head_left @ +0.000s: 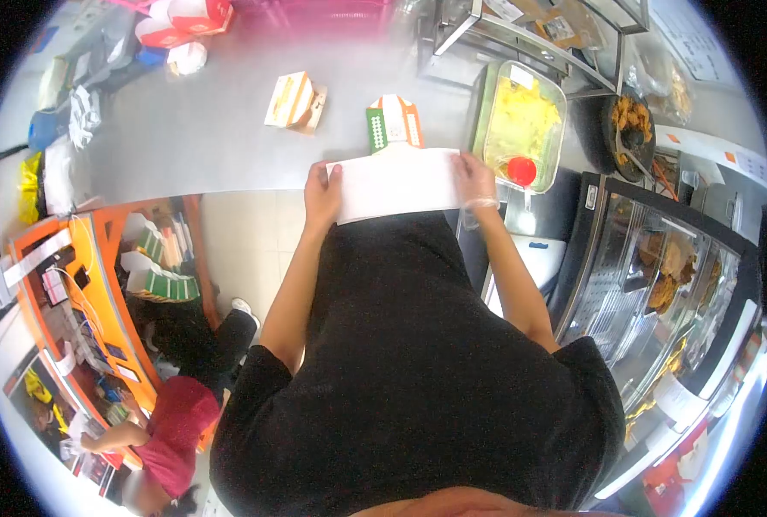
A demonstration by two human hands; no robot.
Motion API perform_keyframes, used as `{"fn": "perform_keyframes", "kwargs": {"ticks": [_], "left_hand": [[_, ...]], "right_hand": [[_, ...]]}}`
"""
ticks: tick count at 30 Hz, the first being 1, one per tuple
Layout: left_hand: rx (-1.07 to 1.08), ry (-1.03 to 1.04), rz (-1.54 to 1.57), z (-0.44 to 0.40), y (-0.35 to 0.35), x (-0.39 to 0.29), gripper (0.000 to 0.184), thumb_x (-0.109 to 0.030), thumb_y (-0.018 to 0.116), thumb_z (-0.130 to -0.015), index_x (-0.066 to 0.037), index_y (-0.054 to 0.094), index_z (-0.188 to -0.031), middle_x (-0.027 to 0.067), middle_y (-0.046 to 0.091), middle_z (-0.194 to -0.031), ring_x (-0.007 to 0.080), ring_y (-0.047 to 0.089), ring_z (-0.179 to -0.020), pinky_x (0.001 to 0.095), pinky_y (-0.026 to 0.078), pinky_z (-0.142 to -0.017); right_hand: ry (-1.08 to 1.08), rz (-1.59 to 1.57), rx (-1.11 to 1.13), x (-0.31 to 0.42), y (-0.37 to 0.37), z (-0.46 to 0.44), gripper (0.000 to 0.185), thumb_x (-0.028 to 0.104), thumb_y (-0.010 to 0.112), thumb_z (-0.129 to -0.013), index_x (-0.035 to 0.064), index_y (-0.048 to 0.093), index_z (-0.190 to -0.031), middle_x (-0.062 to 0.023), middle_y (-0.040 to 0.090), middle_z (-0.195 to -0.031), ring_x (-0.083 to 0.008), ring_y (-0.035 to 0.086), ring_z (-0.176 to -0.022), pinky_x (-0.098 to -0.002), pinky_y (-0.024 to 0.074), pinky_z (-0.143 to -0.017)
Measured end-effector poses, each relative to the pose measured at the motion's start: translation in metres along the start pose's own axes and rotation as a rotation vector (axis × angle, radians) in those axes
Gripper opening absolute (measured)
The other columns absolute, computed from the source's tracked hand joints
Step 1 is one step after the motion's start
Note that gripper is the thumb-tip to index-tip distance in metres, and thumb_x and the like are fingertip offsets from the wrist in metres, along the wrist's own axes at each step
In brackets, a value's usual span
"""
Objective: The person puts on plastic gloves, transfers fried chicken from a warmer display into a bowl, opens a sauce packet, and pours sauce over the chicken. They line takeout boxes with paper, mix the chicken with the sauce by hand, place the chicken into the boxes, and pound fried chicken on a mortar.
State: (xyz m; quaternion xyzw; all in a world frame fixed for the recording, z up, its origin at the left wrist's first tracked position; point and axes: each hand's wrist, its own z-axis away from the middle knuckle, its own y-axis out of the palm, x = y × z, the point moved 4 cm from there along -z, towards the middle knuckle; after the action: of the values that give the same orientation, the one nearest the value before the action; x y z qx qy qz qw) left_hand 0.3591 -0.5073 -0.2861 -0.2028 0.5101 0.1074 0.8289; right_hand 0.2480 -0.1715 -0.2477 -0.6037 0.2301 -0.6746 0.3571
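Note:
Between my two hands is a wide sheet of white paper (399,183), held at the front edge of the metal counter. My left hand (323,196) grips its left end, the thumb over the front. At the right end my right hand (475,179), slightly blurred and with a clear band at the wrist, closes on the paper. Just behind the sheet stands a green, white and orange carton (394,123), its lower part hidden. Farther left on the counter sits an open orange and white box (294,102).
Right of my hands is a glass tray (484,159) of shredded yellow food with a red cup (521,170) in it. A pan of fried food (631,121) and a glass display cabinet (667,276) stand farther right. A person in a red shirt (177,426) works at lower left.

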Motion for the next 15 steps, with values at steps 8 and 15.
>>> {"fn": "perform_keyframes", "kwargs": {"ticks": [8,15], "left_hand": [[0.004,0.052,0.143,0.019,0.016,-0.024,0.027,-0.013,0.064,-0.105,-0.004,0.054,-0.128,0.0073,0.067,-0.091,0.0092,0.057,-0.079,0.0250,0.047,-0.070],[-0.066,0.171,0.053,0.012,0.022,-0.033,0.029,-0.013,0.066,-0.103,-0.004,0.055,-0.128,0.0035,0.065,-0.082,0.0078,0.052,-0.070,0.0247,0.044,-0.063]], "right_hand": [[-0.034,0.464,0.008,0.077,-0.051,0.017,0.037,0.020,0.064,-0.101,0.0053,0.065,-0.134,-0.0196,0.069,-0.125,-0.0412,0.067,-0.110,-0.0476,0.0539,-0.095],[-0.630,0.344,0.337,0.136,-0.001,0.027,0.025,0.018,0.058,-0.097,0.0063,0.070,-0.116,-0.0179,0.070,-0.117,-0.0380,0.066,-0.107,-0.0459,0.0535,-0.095]]}}
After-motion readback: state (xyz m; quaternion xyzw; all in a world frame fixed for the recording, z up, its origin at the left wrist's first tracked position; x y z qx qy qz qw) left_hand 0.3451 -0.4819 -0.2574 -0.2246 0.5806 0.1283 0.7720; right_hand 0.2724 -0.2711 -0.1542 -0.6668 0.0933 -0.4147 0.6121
